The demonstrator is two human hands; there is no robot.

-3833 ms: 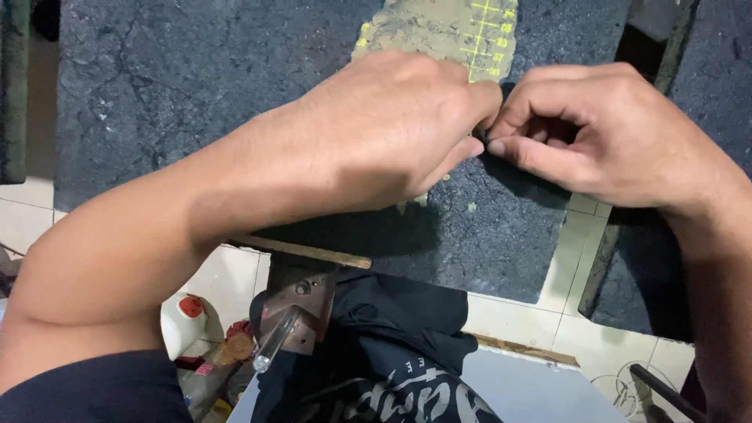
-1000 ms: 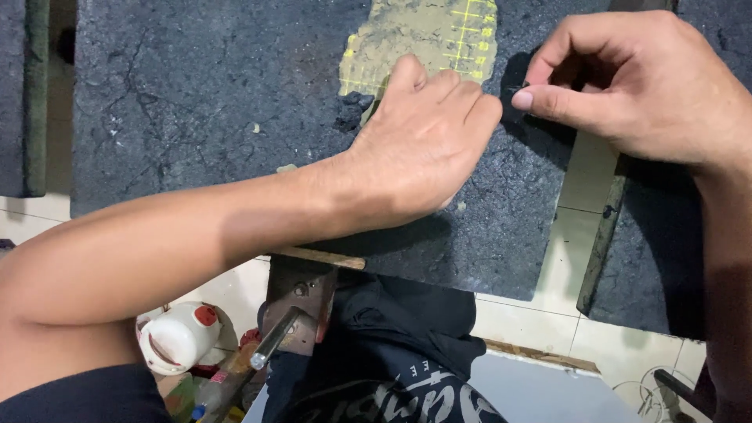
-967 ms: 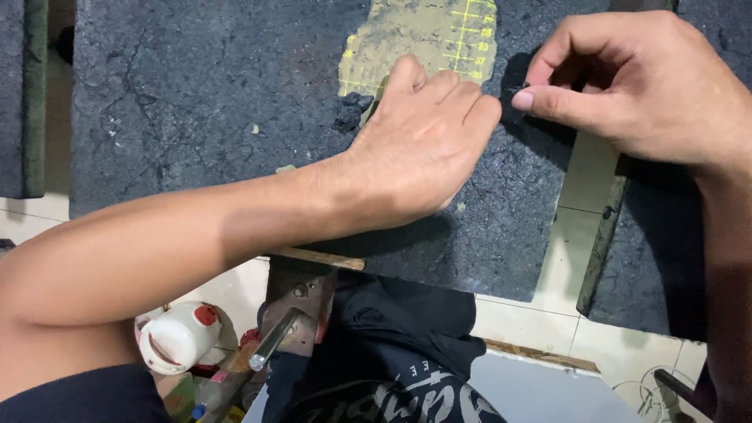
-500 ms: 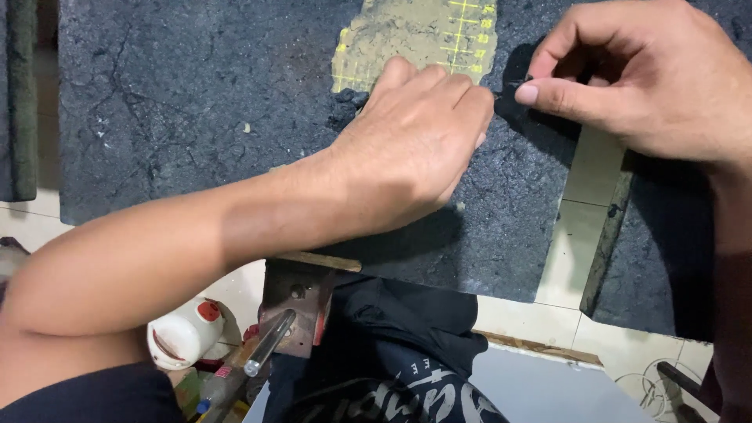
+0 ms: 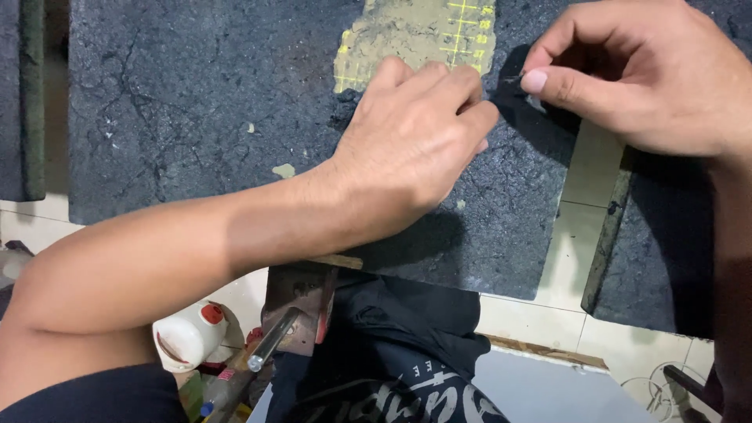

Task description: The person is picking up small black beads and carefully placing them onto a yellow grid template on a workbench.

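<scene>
I see my left hand (image 5: pixel 411 145) pressed palm-down on the dark mat (image 5: pixel 204 117) that covers the desk, its fingers (image 5: pixel 439 82) together and curled, the tips touching the near edge of a worn yellow patch (image 5: pixel 415 35) with ruled lines at the far side. My right hand (image 5: pixel 642 74) sits just to the right of it, thumb and forefinger pinched on a small dark scrap (image 5: pixel 513 82) that stands up from the mat between the two hands; the scrap is too small for me to tell what it is made of. The left fingertips nearly meet that pinch. Right of the hands a strip of pale tile (image 5: pixel 583 204) shows between the mat and a second dark sheet (image 5: pixel 666 258), with a dark bar (image 5: pixel 607 235) lying along the gap. Nearer to me, below the desk edge, I make out a white bottle (image 5: pixel 188 337) with a red cap at the left, a metal rod (image 5: pixel 270 348) resting by a rusty bracket (image 5: pixel 298 301), and black cloth (image 5: pixel 399 345) with pale print in the middle.
</scene>
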